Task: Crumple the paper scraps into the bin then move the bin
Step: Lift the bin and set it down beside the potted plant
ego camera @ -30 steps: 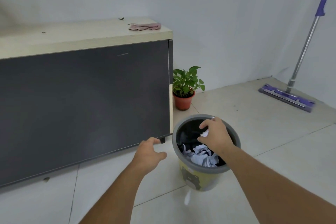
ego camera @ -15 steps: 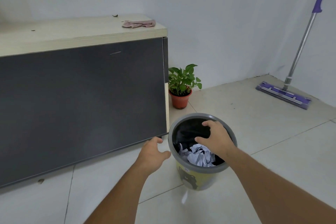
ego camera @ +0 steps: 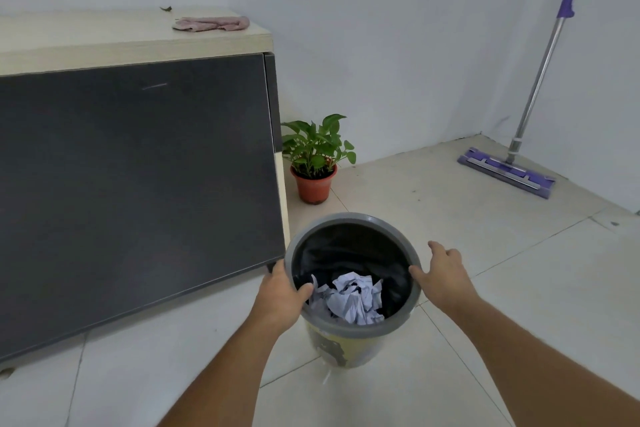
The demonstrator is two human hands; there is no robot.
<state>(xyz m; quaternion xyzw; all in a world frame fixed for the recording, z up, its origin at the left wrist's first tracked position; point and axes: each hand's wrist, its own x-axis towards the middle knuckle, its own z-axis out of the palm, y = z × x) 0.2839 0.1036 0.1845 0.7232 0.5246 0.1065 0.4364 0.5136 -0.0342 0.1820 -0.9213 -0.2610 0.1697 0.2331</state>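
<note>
A round bin [ego camera: 349, 218] with a grey rim, a black liner and a yellow body stands on the tiled floor by the cabinet's corner. Crumpled white paper scraps [ego camera: 349, 298] lie inside it. My left hand [ego camera: 282, 291] grips the rim's left side, thumb hooked inside the bin. My right hand [ego camera: 441, 277] rests against the rim's right side with its fingers spread and the thumb on the rim; it holds nothing.
A low cabinet [ego camera: 138, 184] with a dark front stands at left, a pink cloth [ego camera: 211, 23] on its top. A potted plant [ego camera: 315, 163] sits just behind the bin. A purple mop [ego camera: 509, 163] leans in the right corner.
My right hand came out of the bin and moved to the rim's right side. My left hand moved right and took hold of the rim's left side.
</note>
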